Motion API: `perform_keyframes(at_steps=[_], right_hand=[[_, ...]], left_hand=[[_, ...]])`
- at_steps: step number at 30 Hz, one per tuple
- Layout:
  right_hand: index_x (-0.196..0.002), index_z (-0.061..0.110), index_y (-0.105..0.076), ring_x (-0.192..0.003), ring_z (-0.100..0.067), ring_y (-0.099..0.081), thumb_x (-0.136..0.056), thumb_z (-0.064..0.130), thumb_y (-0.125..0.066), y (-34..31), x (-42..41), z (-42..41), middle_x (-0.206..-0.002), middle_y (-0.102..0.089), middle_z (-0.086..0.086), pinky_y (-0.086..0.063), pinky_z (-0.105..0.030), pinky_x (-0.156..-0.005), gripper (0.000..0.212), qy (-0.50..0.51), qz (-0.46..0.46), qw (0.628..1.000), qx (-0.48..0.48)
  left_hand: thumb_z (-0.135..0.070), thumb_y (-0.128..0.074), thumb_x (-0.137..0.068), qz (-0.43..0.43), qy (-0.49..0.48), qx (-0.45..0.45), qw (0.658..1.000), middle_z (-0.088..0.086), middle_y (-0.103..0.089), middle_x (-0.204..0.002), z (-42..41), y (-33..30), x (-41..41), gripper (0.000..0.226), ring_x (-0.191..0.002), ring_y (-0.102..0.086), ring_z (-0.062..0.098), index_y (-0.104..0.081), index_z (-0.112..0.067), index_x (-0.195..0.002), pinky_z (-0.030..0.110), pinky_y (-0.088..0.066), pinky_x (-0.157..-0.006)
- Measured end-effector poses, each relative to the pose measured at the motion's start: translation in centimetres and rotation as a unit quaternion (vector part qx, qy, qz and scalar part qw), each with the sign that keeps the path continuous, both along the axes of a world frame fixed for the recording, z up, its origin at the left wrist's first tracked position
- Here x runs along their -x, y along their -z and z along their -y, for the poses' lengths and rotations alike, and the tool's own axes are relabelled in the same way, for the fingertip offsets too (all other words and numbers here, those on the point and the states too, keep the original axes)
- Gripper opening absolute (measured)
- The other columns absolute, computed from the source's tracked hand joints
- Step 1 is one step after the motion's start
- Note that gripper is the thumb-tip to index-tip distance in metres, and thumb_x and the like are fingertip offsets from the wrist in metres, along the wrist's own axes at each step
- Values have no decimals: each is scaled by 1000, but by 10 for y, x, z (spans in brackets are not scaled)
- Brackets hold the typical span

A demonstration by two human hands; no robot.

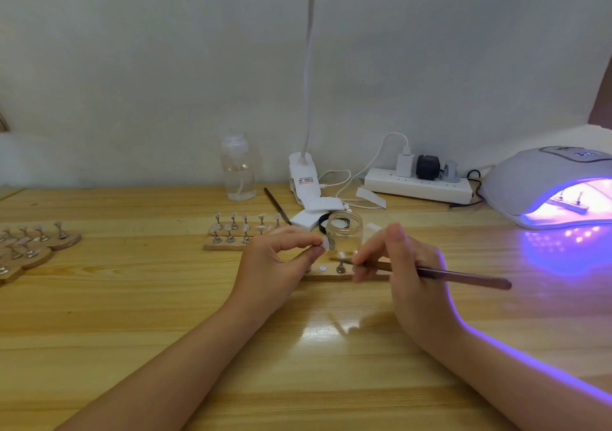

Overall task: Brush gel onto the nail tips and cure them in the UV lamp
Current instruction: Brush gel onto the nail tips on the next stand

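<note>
Pale wall rises behind our wooden worktop (132,314), and a white clip-on desk lamp (306,66) shines from above. At the right edge the UV lamp (543,185) glows violet, with a stand of nail tips inside it. Behind, a white power strip (419,187) lies by the wall, and a clear bottle (238,169) stands left of the lamp clip. Wooden stands with nail tips (243,230) lie left of centre, more at the far left (29,245). A small open glass jar (344,232) stands just beyond our hands. Our left hand (275,268) pinches one nail tip (325,243) on its holder. Our right hand (410,271) grips a brown gel brush (463,276), its tip just beside that nail, above a wooden strip (334,275).
</note>
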State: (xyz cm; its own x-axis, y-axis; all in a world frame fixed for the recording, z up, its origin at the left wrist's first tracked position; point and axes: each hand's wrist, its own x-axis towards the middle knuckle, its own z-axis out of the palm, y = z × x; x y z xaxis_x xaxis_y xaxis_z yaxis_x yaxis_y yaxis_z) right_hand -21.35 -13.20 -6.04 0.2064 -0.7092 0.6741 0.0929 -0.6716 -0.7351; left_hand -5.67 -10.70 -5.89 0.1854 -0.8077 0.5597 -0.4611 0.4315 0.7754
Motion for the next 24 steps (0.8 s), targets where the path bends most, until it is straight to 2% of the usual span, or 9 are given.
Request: perform_keyframes(at_steps=[2, 4, 6, 8, 11, 13, 16, 19, 24], right_hand=[[-73, 25, -61, -67, -12, -62, -89, 40, -31, -1, 0, 1, -66, -65, 0, -50, -27, -64, 37, 31, -40, 998, 33], [-73, 28, -61, -72, -12, -64, -88, 42, -31, -1, -1, 1, -70, -66, 3, -50, -28, -68, 37, 39, -64, 997, 27], [-67, 25, -62, -62, -11, -64, -86, 45, -33, 0, -2, -1, -64, -66, -1, -49, -21, -64, 41, 17, -30, 999, -7], [-66, 21, -62, -58, -12, -62, -87, 42, -34, 0, -1, -1, -60, -65, -3, -48, -19, -60, 41, 12, -5, 1000, 0], [-75, 25, -61, -70, -8, -61, -89, 41, -31, -2, -1, 0, -69, -66, 4, -47, -22, -66, 37, 49, -64, 996, 35], [-73, 26, -62, -68, -6, -62, -87, 45, -33, -2, -2, -1, -68, -67, 3, -48, -20, -66, 37, 36, -65, 997, 11], [-67, 24, -62, -63, -12, -63, -86, 43, -34, -3, -1, -3, -62, -66, -2, -51, -31, -68, 39, 42, -37, 998, 14], [-73, 23, -63, -75, -14, -62, -87, 42, -32, -4, -1, -2, -70, -66, 5, -50, -40, -72, 39, 74, -81, 993, 40], [-66, 25, -63, -65, -12, -64, -86, 45, -34, -4, -1, -4, -64, -67, 0, -51, -36, -69, 41, 47, -45, 998, 0]], left_hand=[[-7, -73, -72, 6, -2, 2, 1000, -12, -68, -76, 0, 0, 0, 27, -78, -61, 2, -70, -34, -75, 20, -49, -73], [-7, -73, -72, 10, 2, 1, 1000, -12, -68, -76, 0, 0, -1, 27, -78, -61, 2, -70, -33, -76, 24, -51, -74], [-7, -72, -72, 4, 8, -2, 1000, -11, -69, -77, -1, -1, 0, 24, -78, -62, 4, -71, -30, -77, 32, -52, -74], [-7, -72, -73, -1, 7, -3, 1000, -10, -69, -77, -1, -1, 0, 24, -78, -62, 6, -71, -30, -76, 34, -52, -75], [-6, -72, -72, 3, 4, -2, 1000, -11, -69, -77, -1, -1, 0, 25, -78, -63, 5, -71, -30, -77, 28, -51, -74], [-5, -72, -73, -3, 10, -6, 1000, -9, -69, -77, -1, -1, 0, 25, -78, -63, 6, -71, -29, -78, 26, -52, -70], [-5, -72, -73, -4, 9, -9, 1000, -9, -69, -78, -1, -1, 0, 22, -78, -63, 3, -72, -26, -78, 19, -50, -70], [-2, -72, -72, 3, 7, 0, 1000, -10, -69, -78, -1, -1, 0, 24, -77, -61, 1, -72, -25, -80, 8, -44, -68], [-5, -73, -72, 2, 1, -8, 1000, -11, -69, -77, -1, -1, 0, 25, -81, -61, 0, -71, -30, -76, 12, -44, -76]])
